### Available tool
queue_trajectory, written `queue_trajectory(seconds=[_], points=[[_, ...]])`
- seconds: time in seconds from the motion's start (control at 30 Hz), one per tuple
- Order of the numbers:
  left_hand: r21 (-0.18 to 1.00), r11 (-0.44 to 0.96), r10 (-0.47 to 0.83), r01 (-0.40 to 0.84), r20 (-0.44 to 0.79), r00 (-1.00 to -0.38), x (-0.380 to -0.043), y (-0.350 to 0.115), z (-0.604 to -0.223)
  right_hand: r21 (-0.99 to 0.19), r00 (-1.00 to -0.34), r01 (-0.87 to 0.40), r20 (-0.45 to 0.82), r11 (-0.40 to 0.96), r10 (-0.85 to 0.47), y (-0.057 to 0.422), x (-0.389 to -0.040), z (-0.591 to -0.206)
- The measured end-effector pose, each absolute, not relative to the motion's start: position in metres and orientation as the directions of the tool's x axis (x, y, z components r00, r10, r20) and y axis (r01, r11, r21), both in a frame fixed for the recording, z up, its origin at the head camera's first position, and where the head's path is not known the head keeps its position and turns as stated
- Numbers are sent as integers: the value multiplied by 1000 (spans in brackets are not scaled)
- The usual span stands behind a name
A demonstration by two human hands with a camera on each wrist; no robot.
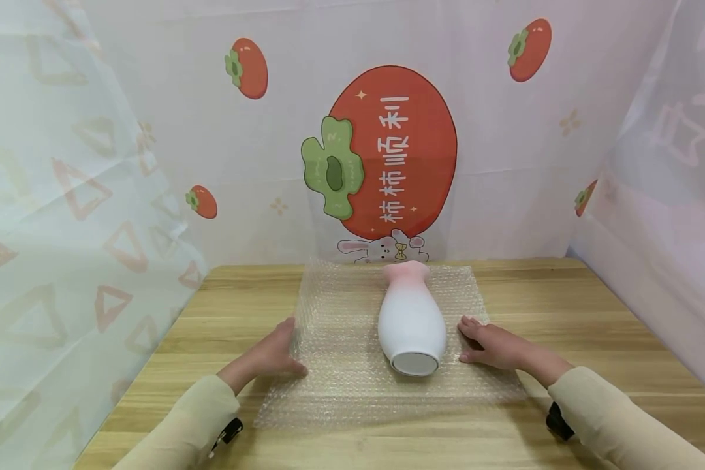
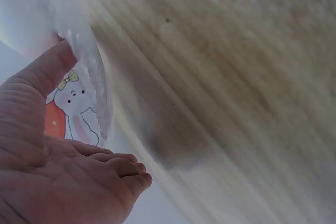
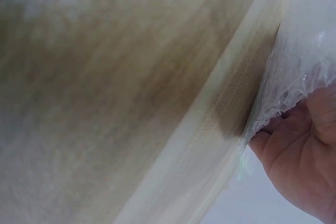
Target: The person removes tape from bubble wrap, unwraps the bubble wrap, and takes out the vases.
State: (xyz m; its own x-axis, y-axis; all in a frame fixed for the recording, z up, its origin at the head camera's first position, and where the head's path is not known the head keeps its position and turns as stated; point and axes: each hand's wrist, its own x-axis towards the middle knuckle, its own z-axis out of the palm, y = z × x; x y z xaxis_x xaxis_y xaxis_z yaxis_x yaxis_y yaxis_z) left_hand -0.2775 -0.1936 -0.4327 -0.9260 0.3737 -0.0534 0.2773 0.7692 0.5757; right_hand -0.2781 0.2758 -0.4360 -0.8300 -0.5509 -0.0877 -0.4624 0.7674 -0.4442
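Observation:
A vase [image 1: 412,320], white with a pink neck, lies on its side on a sheet of bubble wrap [image 1: 341,352], its base toward me and its mouth toward the back wall. My left hand [image 1: 275,352] is at the sheet's left edge, thumb and fingers spread apart. In the left wrist view its thumb [image 2: 50,66] touches the wrap, while the other fingers extend beside it. On the opposite side, my right hand [image 1: 493,344] rests over the sheet's right edge, close beside the vase. The wrap partly hides the right fingers [image 3: 268,137] in the right wrist view.
The wooden table [image 1: 564,300] carries the sheet and reaches back to a curtain [image 1: 493,196] printed with persimmons and a rabbit. Patterned sheeting [image 1: 76,196] hangs along the left side, and pale sheeting [image 1: 658,261] on the right.

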Motion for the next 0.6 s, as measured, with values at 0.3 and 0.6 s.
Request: queue_trajectory(seconds=[0.3, 0.6], points=[[620, 737, 367, 270, -31, -930, -280, -198, -437, -449, -830, -467, -76, 762, -553, 276, -278, -437], [612, 747, 362, 260, -45, -931, -281, -203, -440, -449, -831, -463, -80, 764, -550, 276, -278, -437]])
